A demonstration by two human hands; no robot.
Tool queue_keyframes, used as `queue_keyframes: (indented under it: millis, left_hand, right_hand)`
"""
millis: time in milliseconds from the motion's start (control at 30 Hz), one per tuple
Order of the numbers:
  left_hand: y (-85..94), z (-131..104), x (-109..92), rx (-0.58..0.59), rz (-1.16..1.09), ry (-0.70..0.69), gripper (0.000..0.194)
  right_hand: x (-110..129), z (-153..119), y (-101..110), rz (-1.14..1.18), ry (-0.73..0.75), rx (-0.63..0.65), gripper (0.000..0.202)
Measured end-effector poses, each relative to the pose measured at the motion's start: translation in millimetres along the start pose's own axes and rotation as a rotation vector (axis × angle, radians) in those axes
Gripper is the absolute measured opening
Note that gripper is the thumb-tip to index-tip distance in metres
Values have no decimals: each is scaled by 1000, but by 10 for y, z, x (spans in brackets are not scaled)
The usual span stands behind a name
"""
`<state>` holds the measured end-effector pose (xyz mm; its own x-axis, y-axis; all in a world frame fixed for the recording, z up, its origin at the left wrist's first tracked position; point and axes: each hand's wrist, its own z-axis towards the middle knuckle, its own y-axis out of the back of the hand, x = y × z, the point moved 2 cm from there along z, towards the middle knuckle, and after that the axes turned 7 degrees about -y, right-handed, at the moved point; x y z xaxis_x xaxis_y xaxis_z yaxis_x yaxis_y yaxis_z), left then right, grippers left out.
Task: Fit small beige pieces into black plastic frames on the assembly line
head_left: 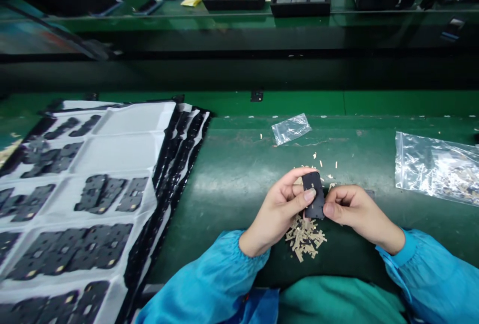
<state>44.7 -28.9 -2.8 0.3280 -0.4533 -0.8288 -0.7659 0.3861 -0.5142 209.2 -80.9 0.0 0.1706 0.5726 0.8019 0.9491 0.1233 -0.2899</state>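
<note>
Held between thumb and fingers of my left hand [279, 209] is a small flat black part [313, 197], tilted slightly, above the green mat. The thumb of that hand lies across its face. My right hand [350, 210] is at the part's right edge, thumb and forefinger pinched together; whatever is between those fingertips is too small to make out. Below the black part lies a heap of small beige strips [305, 239], with a few more strips scattered behind my hands.
At the left, stacked trays [119, 149] with white lining hold several black parts. A small clear bag [292, 128] lies behind my hands, a larger bag [437, 169] at the right. Black boxes [300, 10] stand on the rear shelf [179, 21].
</note>
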Motion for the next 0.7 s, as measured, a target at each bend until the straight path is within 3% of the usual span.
queue_keyframes:
  millis: [233, 400, 700]
  left_hand:
    - [-32, 48, 72, -13, -99, 140, 45]
    - [-31, 46, 51, -65, -76, 122, 47]
    - [-22, 35, 55, -138, -32, 100, 44]
  right_hand:
    - [5, -17, 22, 33, 128, -15, 50]
    - [42, -49, 28, 47, 180, 13, 40]
    - [54, -56, 26, -13, 198, -71, 34]
